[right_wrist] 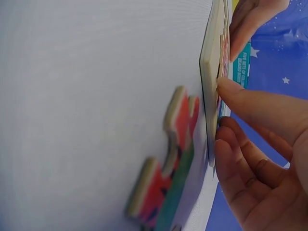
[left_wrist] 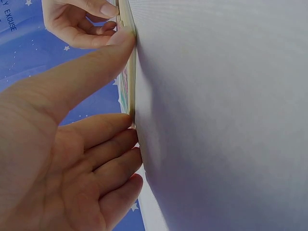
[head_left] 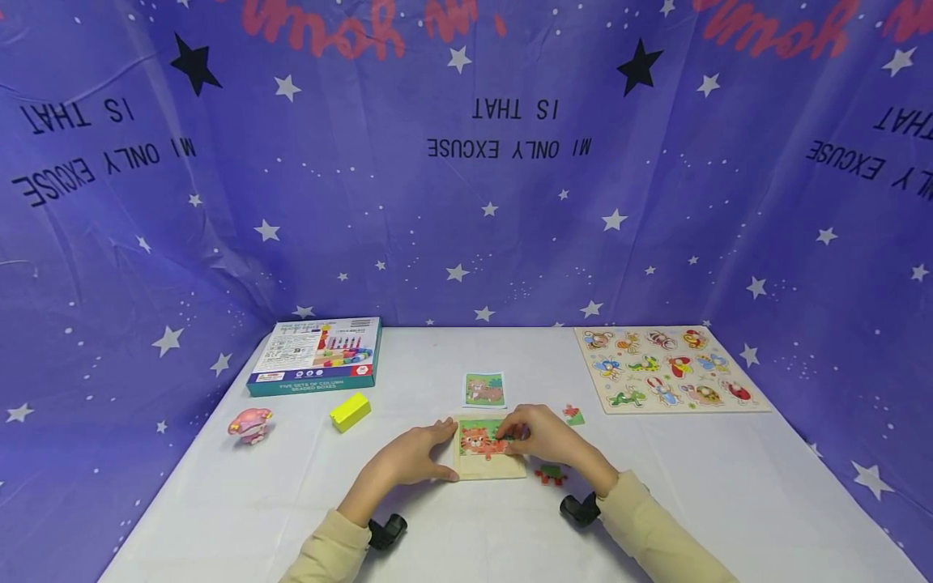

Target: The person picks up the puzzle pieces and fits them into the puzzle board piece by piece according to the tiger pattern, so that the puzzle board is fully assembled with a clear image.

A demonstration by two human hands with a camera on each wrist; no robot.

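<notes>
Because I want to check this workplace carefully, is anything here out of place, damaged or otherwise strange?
Only the purple backdrop looks odd: its black lettering appears upside down. The loose puzzle pieces right of the tiger puzzle seem normal, since it is unfinished. I see no spill or damage.

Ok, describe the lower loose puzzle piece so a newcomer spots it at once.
On the white table, find the wooden puzzle board beside the left hand. Just past its right edge lies a red-and-green piece, lower in the head view than the other loose piece.
</notes>
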